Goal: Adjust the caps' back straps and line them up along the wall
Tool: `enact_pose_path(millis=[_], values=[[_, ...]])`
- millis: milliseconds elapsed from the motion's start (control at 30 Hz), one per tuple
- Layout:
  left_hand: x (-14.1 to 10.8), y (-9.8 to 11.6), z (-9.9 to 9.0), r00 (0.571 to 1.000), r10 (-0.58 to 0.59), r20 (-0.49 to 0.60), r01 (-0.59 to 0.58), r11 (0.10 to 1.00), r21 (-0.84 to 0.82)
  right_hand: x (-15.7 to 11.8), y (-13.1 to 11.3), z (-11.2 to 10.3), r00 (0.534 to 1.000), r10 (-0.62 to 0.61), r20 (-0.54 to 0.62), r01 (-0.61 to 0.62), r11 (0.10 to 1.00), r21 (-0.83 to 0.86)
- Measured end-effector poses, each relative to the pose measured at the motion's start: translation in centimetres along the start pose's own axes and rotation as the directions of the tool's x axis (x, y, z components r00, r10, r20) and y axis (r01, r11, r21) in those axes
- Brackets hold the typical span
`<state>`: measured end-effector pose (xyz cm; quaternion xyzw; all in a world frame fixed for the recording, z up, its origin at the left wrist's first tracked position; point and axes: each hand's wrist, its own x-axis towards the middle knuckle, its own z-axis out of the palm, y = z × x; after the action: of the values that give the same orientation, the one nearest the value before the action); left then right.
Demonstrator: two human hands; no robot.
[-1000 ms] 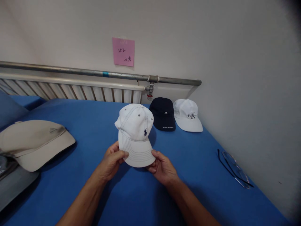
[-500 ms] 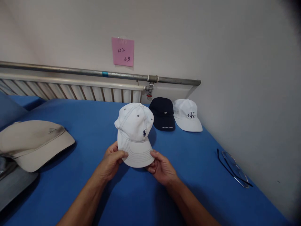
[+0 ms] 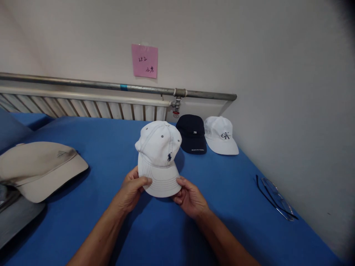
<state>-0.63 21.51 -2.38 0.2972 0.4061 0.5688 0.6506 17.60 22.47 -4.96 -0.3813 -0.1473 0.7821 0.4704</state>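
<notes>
The person is gripping a white cap (image 3: pixel 159 155) by its brim, the left hand (image 3: pixel 132 190) pinching the brim's left edge and the right hand (image 3: pixel 190 197) pinching its right edge, both closed on it. The cap is sitting upright between and just beyond the hands, above a blue surface (image 3: pixel 227 184). Farther beyond the hands, a dark cap (image 3: pixel 192 135) and another white cap (image 3: pixel 221 136) are lying side by side. Well left of the left hand a beige cap (image 3: pixel 41 168) is resting; glasses (image 3: pixel 276 199) are lying well right of the right hand.
</notes>
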Motion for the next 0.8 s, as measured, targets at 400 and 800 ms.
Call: enact_pose_path(millis=[400,800], values=[[0.06,-0.2,-0.12,0.999,0.001,0.036,-0.001,1.0,-0.006,0.19,0.13,-0.2,1.0,-0.013,0.002,0.013,1.0,-0.006],[0.06,-0.16,0.07,1.0,-0.008,-0.006,0.008,1.0,-0.01,0.02,0.17,-0.12,0.999,-0.031,0.017,0.031,0.999,-0.029]])
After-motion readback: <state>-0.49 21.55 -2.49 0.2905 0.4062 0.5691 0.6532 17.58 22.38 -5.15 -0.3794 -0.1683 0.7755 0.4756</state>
